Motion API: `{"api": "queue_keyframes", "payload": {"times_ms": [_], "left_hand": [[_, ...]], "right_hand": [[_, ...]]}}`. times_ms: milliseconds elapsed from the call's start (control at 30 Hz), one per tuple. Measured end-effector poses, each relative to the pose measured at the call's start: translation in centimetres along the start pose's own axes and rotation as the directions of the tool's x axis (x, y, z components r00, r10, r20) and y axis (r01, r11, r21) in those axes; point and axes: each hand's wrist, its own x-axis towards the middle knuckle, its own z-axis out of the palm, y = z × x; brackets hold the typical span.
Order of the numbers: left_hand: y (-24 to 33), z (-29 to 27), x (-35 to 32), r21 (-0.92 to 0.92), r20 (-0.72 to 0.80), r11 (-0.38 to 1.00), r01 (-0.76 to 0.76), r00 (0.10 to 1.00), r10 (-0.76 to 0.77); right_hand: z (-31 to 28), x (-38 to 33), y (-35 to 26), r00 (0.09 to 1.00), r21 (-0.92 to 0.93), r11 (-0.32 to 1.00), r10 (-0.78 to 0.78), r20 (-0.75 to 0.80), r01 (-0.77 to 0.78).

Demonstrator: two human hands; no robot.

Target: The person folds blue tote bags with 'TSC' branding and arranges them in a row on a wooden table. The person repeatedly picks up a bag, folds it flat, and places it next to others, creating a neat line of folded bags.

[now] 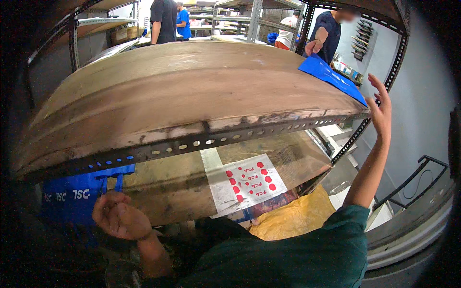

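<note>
From the head view, the left hand is curled narrow, its fingers bent in just beside a blue fabric bag that hangs under the front edge of the wooden shelf; whether the fingers actually pinch the bag's cloth cannot be told. The right hand is raised with its fingers spread wide and holds nothing; it is close to the right corner of the shelf and to the perforated metal upright there. Just up and left of that hand, a blue sheet lies on the shelf's far right corner, not touched by it. Beyond the sheet, another person's hand rests at the sheet's far end. Below the shelf, between the two hands, a lower board carries a white sheet with red dots. Lower and to the left of the right forearm lies a yellow bag. A dark green sleeve covers the right upper arm.
</note>
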Motion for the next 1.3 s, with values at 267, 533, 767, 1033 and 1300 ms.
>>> {"api": "queue_keyframes", "payload": {"times_ms": [267,533,767,1033,1300], "left_hand": [[1.7,0.1,-0.6,-0.041,0.001,0.999,-0.033,0.999,0.033],[3.1,2.6,-3.0,0.011,0.128,1.0,-0.02,0.992,0.018],[5.1,5.5,-4.0,-0.079,0.608,0.94,-0.333,0.731,0.31],[12.3,12.4,0.3,0.151,0.708,0.959,0.241,0.65,-0.275],[12.8,9.1,8.9,0.181,0.377,0.953,0.241,0.878,-0.294]], "right_hand": [[1.0,-2.8,8.9,0.955,0.462,0.853,0.128,0.266,-0.243],[0.0,-2.3,8.6,0.941,0.044,0.999,-0.006,0.337,-0.009],[2.0,4.2,1.3,0.915,-0.113,0.968,-0.169,0.365,0.224],[15.1,16.4,-23.9,0.71,-0.074,0.755,-0.574,0.408,0.652],[8.0,16.6,-52.0,0.687,0.415,0.766,-0.634,0.355,0.492]]}}
